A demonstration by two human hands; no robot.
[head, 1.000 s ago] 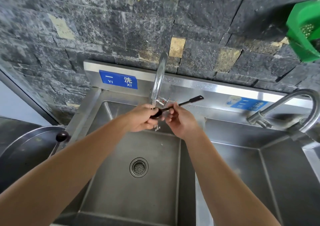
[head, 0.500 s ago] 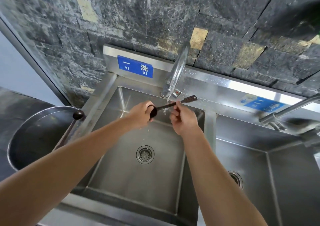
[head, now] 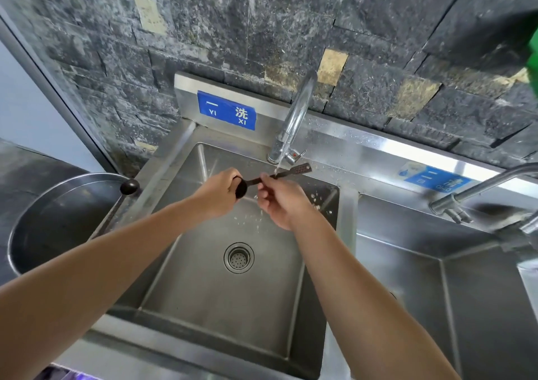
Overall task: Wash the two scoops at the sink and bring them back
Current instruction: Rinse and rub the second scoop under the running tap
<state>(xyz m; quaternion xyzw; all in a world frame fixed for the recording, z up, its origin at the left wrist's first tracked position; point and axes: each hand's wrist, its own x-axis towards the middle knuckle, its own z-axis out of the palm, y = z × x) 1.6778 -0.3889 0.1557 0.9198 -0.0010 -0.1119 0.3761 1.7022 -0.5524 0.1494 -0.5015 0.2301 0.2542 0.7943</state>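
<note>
A dark long-handled scoop (head: 294, 171) is held level over the left basin of a steel sink (head: 203, 289). My left hand (head: 217, 194) is closed around its round bowl end. My right hand (head: 281, 202) pinches the handle near its middle. A thin stream of water falls from the chrome tap (head: 292, 123) onto the handle just right of my right fingers, and drops splash below. A second scoop with a round dark knob (head: 129, 187) leans on the sink's left edge.
A large steel pot (head: 43, 225) stands left of the sink. The drain (head: 238, 257) sits in the basin's middle. A second basin (head: 436, 286) and another tap (head: 477, 193) lie to the right. A stone wall backs the sink; a green object (head: 533, 50) shows at the right edge.
My view has tilted down and left, so the sink sits more to the right. The scoop has shifted slightly, and the water now lands on its handle instead of near my hands.
</note>
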